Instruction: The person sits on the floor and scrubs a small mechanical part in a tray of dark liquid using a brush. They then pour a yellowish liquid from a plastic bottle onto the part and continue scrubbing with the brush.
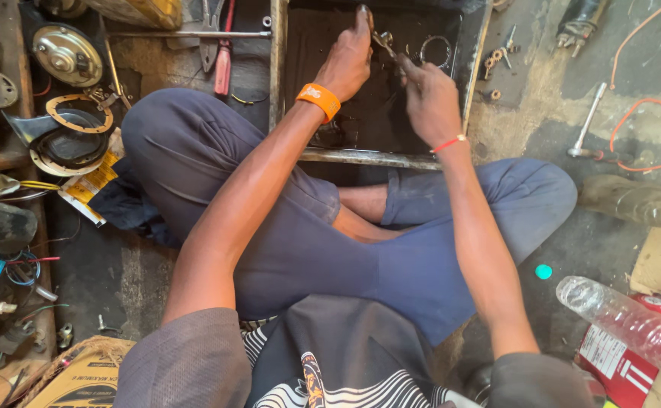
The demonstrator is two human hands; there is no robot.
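Observation:
I sit cross-legged over a black oily metal tray (376,157) on the floor. My left hand (348,60), with an orange wristband, is closed around a small metal spanner-like part (382,38) above the dark oil. My right hand (430,98), with a thin red thread at the wrist, reaches in from the right and its fingers touch the same part. A metal ring (436,50) lies in the tray just beyond the right hand.
Red-handled pliers (223,60) and a long rod lie left of the tray. Round metal covers and gaskets (69,53) crowd the far left. Small nuts (493,64), a socket tool (587,121) and orange wire lie right. A plastic bottle (625,321) rests at lower right.

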